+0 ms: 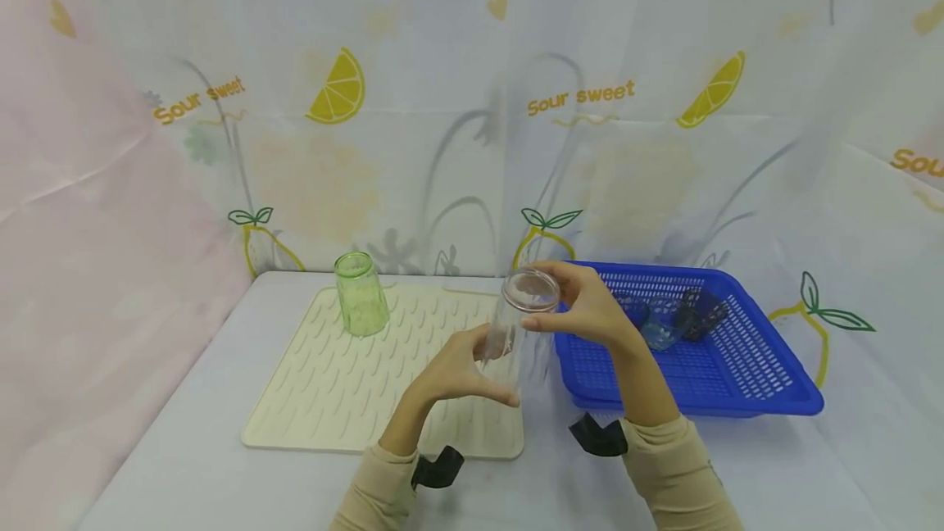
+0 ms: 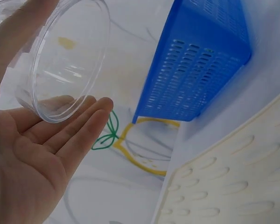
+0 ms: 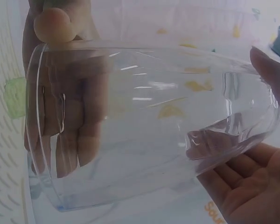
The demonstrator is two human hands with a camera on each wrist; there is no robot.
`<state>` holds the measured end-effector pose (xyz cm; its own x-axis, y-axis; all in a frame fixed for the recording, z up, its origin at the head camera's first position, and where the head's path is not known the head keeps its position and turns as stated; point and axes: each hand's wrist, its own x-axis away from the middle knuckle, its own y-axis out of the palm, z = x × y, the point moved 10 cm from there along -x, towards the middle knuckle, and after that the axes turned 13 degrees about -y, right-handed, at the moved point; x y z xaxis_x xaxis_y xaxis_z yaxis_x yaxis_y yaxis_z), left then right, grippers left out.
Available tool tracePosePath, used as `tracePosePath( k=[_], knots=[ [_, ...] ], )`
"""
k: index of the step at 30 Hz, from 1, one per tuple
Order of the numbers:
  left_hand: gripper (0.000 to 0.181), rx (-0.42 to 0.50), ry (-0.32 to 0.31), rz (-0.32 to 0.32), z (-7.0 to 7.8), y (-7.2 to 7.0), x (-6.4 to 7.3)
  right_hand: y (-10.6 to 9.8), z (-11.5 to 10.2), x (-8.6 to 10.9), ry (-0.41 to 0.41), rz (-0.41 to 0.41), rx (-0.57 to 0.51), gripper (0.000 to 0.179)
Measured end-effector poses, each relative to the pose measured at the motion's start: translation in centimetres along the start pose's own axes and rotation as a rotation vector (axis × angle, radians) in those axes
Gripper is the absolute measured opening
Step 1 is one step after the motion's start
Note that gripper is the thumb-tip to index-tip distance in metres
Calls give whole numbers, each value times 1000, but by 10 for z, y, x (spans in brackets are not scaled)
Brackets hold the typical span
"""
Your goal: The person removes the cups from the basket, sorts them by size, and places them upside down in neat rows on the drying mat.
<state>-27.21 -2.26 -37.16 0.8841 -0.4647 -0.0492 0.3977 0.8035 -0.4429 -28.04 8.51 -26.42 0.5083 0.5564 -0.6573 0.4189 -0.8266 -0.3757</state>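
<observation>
A clear drinking glass [image 1: 509,333] is held between both hands above the table, near the right edge of the cream mat [image 1: 332,400]. It is upside down and tilted, with its thick base uppermost. My right hand [image 1: 590,307] grips the base end, thumb on the near side. Lower down, my left hand [image 1: 459,367] holds the wide rim end between thumb and fingers. In the left wrist view the open rim [image 2: 71,60] lies against fairly straight fingers. A green glass [image 1: 361,301] stands upside down at the back of the mat.
To the right stands a blue perforated basket [image 1: 693,408] with blue-tinted glassware [image 1: 661,334] and a dark patterned glass [image 1: 704,314] inside. Raised ridges cover the mat. A patterned cloth [image 1: 413,170] hangs behind the white-covered table [image 1: 184,474].
</observation>
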Motion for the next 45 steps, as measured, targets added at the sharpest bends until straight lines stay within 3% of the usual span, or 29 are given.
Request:
tracePosePath(
  k=[7, 12, 16, 24, 31, 35, 38, 41, 45],
  knots=[
    [76, 87, -17, 5, -15, -7, 13, 1, 5, -4, 13, 3, -19, 59],
    [75, 73, -6, 26, -28, -12, 28, 0, 9, -9, 44, 14, 1, 61],
    [73, 33, -10, 76, -40, -22, 45, 0, 15, -13, 79, 25, 30, 60],
    [72, 49, -141, 208, -76, -50, 85, -1, 28, -17, 112, 53, 6, 60],
    [68, 14, -172, 377, -95, -77, 121, 2, 41, -21, 148, 53, -30, 63],
    [67, -72, -191, 528, -103, -96, 143, 5, 49, -23, 157, 50, -53, 62],
    [69, -192, -257, 640, -113, -110, 159, 8, 55, -25, 156, 50, -49, 61],
    [75, -329, -329, 696, -122, -121, 174, 10, 60, -27, 163, 51, -42, 60],
    [81, -456, -359, 738, -131, -130, 192, 12, 64, -29, 181, 47, -20, 60]
  ],
)
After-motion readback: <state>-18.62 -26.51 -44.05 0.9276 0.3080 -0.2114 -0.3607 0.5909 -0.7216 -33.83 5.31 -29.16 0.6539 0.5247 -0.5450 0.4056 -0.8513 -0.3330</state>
